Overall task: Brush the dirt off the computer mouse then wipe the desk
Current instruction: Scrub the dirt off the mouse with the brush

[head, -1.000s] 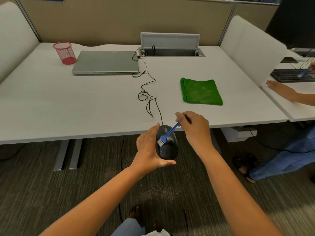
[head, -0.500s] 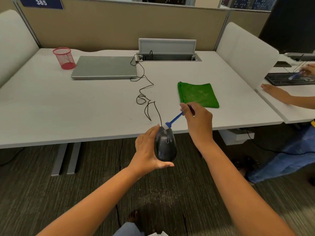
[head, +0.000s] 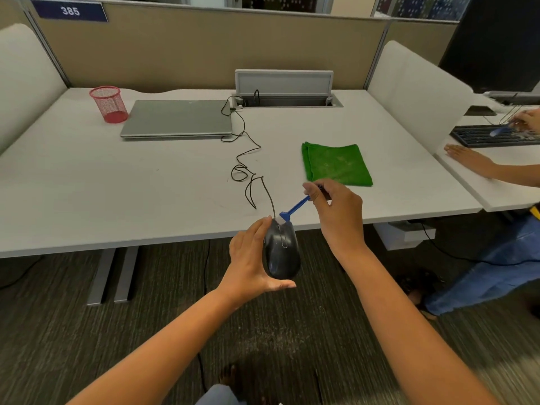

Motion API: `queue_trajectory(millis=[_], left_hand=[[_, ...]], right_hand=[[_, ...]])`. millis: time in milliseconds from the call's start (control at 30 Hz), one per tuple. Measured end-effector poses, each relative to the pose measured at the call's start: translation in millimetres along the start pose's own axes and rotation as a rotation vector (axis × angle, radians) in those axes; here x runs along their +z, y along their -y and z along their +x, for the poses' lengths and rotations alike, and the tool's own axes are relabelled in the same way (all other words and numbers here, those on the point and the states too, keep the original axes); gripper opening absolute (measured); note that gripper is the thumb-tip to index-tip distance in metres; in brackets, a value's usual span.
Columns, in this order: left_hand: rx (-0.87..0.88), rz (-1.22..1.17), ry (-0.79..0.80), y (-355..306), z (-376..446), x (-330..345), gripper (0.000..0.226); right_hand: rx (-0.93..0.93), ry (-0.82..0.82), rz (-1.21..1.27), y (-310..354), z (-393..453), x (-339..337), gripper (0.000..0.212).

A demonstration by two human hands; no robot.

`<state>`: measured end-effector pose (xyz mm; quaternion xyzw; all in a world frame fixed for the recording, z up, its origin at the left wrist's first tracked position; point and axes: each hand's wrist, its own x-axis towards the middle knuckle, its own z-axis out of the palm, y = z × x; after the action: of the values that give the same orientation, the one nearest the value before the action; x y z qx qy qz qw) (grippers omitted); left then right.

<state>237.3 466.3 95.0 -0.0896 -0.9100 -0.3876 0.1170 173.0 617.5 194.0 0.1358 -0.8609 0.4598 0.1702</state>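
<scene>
My left hand (head: 251,261) cups a black wired computer mouse (head: 282,252) just past the front edge of the white desk (head: 87,185), above the carpet. Between thumb and fingers of my right hand (head: 336,211) is a small blue brush (head: 295,207); its pale bristles touch the mouse's front end, by the cable. The mouse's black cable (head: 248,171) loops back across the desk to the cable box. A folded green cloth (head: 336,163) lies on the desk just beyond my right hand.
A closed grey laptop (head: 178,118) and a red mesh pen cup (head: 108,104) stand at the back left. An open cable box (head: 285,95) sits at the back centre. At the right, behind a white divider (head: 415,92), another person brushes a keyboard (head: 493,135).
The brush has gone from the middle of the mouse's back up to its front end. My right hand rose with it toward the desk edge. The view tilted up slightly.
</scene>
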Motion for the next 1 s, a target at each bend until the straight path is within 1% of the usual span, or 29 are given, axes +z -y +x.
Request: queue_trajectory(millis=[133,267,367,467,600,700,767,1000], left_hand=[[-0.023,-0.015,-0.004,0,-1,0,0.117],[-0.044,-0.035,-0.014,-1,-4,2,0.117],[-0.015,0.004,-0.006,-2,-4,1,0.118],[0.006,0.035,0.017,-2,-2,-3,0.119],[0.004,0.03,0.014,0,-3,-5,0.119],[0.003,0.024,0.006,0,-3,-4,0.118],[0.005,0.035,0.01,0,-3,-3,0.119],[0.009,0.032,0.024,1,-3,-3,0.12]], right_hand=[[0.053,0.067,0.049,-1,-4,-4,0.028],[0.089,0.019,0.088,-2,0,-4,0.02],[0.069,-0.011,0.052,-2,2,2,0.025],[0.026,0.022,-0.007,-2,2,5,0.028],[0.002,0.069,0.015,2,0,6,0.026],[0.026,-0.004,0.019,2,3,4,0.027],[0.04,-0.024,0.004,1,6,3,0.028],[0.031,0.069,-0.068,2,7,-2,0.032]])
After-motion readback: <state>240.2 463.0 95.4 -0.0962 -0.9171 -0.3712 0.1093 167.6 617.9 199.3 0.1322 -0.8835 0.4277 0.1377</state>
